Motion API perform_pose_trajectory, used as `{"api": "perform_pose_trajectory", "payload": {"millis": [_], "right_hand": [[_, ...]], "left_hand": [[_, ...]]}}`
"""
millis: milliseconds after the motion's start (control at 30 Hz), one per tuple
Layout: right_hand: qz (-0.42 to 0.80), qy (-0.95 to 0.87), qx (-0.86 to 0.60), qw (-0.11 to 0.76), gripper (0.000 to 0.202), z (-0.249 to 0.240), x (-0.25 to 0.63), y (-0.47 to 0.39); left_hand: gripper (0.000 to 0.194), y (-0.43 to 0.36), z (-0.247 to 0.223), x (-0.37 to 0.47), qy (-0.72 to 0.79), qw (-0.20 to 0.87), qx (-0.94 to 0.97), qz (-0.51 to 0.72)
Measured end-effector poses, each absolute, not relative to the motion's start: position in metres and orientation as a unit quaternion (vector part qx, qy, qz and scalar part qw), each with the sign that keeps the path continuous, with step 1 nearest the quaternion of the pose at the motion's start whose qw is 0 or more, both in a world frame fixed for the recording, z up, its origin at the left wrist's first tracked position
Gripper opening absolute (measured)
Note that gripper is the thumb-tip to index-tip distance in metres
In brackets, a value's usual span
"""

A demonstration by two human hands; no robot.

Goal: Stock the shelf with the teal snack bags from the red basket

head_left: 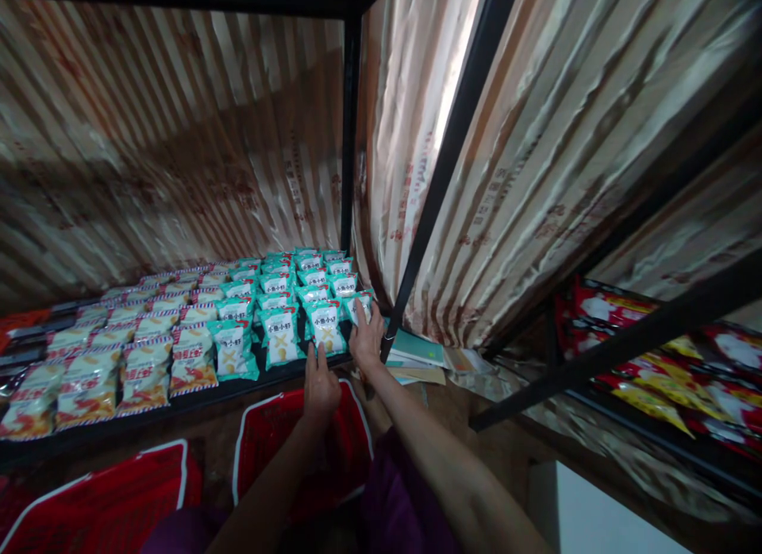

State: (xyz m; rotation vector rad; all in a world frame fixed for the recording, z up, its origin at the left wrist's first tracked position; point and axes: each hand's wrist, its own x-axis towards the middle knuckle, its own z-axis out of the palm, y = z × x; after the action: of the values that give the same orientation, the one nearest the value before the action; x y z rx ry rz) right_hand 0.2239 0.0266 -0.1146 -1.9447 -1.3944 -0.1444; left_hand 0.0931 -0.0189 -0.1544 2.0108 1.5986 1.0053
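Observation:
Teal snack bags [282,336] stand in rows on a black shelf [255,379]. At the front edge my left hand [321,389] has its fingers stretched up against the bottom of a front teal bag [327,329]. My right hand [367,336] is at the right end of the rows, with its fingers closed over another teal bag [358,306] beside the shelf post. The far side of that bag and part of my right-hand grip are hidden.
Cream-and-orange snack bags [146,371] fill the shelf's left part. Red baskets with white rims [238,459] stand below. A slanting black post [417,260] is close to my right hand, with booklets [417,348] behind it. Red and yellow packets [648,355] lie on the right shelf.

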Motion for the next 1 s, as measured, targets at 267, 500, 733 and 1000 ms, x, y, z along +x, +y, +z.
{"api": "perform_pose_trajectory", "payload": {"millis": [267,500,733,1000], "right_hand": [[-0.070,-0.555,-0.720,0.411,0.055,-0.120,0.227,0.042],[-0.057,-0.589,-0.707,0.387,0.048,-0.135,0.232,0.036],[-0.061,-0.595,-0.713,0.366,0.054,-0.136,0.231,0.029],[-0.061,-0.599,-0.710,0.365,0.056,-0.137,0.232,0.034]], "left_hand": [[0.065,-0.019,-0.163,0.095,0.565,0.180,0.712,0.375],[0.064,-0.019,-0.165,0.093,0.561,0.175,0.714,0.379],[0.064,-0.020,-0.166,0.094,0.556,0.180,0.712,0.389],[0.065,-0.019,-0.166,0.095,0.552,0.180,0.715,0.389]]}}
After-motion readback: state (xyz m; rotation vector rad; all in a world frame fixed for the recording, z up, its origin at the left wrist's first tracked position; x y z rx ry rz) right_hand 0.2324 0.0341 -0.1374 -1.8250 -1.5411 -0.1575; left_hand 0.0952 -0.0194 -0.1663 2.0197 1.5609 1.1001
